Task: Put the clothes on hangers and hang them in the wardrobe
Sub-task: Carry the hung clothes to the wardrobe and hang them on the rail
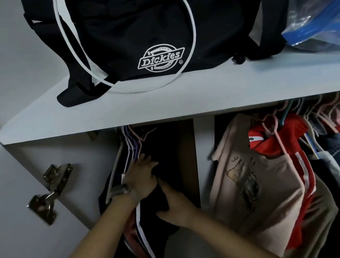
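Black garment [153, 200], with a white stripe down its side, hangs in the left compartment of the wardrobe, lower centre-left of the frame; its long axis runs from the rail down toward the bottom edge.

Left hand [142, 177]: centre-left, wearing a watch [119, 190] at the wrist. It lies against the top of the garment just below the hangers [130, 144], fingers [144, 158] spread and partly curled on the dark cloth; whether they grip the fabric or only press it cannot be told.

Right hand [177, 208]: just below and to the right of the left, touching it. Its fingers curl round a fold of the black garment, thumb pointing up toward the left hand.

Key relation, as a judgement: the garment lies directly under both hands, and the rail and hooks are above the left fingers, partly hidden behind the shelf [182, 102] edge. The left hand is nearer the hook end, the right nearer the hanging body, so any settling on the rail falls to the left hand and any pulling straight to the right.

Other entries: beige printed shirt [253, 182], red jacket [277, 138] and further clothes on pink hangers in the right compartment; black bag [148, 25] with a white cord and a blue-edged plastic bag [324, 10] on the shelf, upper frame; metal hinge [50, 192] on the door, left.
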Action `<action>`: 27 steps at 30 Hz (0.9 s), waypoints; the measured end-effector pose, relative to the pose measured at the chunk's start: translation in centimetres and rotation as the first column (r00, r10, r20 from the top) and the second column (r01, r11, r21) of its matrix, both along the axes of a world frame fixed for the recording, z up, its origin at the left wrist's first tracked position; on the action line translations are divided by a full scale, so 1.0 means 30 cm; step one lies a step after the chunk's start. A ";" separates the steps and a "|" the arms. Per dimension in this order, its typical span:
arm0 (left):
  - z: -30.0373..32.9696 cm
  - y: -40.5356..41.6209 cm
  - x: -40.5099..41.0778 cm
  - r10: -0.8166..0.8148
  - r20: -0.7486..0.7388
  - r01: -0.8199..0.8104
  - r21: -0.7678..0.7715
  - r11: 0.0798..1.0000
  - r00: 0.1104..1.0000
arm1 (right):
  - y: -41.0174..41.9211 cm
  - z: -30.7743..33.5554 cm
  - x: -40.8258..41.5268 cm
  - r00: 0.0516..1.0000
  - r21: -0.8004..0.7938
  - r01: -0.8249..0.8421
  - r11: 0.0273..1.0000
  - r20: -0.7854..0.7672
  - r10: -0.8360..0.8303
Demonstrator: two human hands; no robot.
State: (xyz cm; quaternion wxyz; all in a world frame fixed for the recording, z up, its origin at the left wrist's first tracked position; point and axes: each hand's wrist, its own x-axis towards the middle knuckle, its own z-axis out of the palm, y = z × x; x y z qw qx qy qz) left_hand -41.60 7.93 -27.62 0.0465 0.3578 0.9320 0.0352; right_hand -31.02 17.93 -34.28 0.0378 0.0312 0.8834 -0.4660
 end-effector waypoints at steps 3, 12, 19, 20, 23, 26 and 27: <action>-0.077 -0.056 0.116 -0.010 -0.069 0.023 0.185 0.983 0.998 | 0.072 -0.057 0.118 0.999 0.113 0.023 0.993 0.044 -0.028; -0.181 -0.153 0.371 0.088 0.023 -0.089 0.421 0.903 0.996 | 0.244 -0.098 0.443 0.961 0.367 0.236 0.900 0.049 -0.272; -0.195 -0.134 0.511 -0.002 0.239 -0.095 0.395 0.914 0.971 | 0.230 -0.077 0.698 0.893 0.382 0.433 0.817 -0.057 -0.447; -0.201 -0.123 0.523 -0.017 0.249 -0.080 0.377 0.923 0.968 | 0.224 -0.067 0.737 0.884 0.381 0.452 0.807 -0.071 -0.462; -0.206 -0.071 0.573 -0.079 0.260 -0.020 0.356 0.934 0.962 | 0.210 -0.047 0.856 0.848 0.383 0.514 0.768 -0.091 -0.522; -0.201 -0.010 0.663 -0.172 0.261 0.076 0.342 0.936 0.950 | 0.210 -0.038 0.982 0.812 0.410 0.559 0.720 -0.096 -0.576; -0.198 0.007 0.695 -0.198 0.263 0.101 0.342 0.934 0.944 | 0.211 -0.035 1.024 0.797 0.416 0.577 0.703 -0.099 -0.595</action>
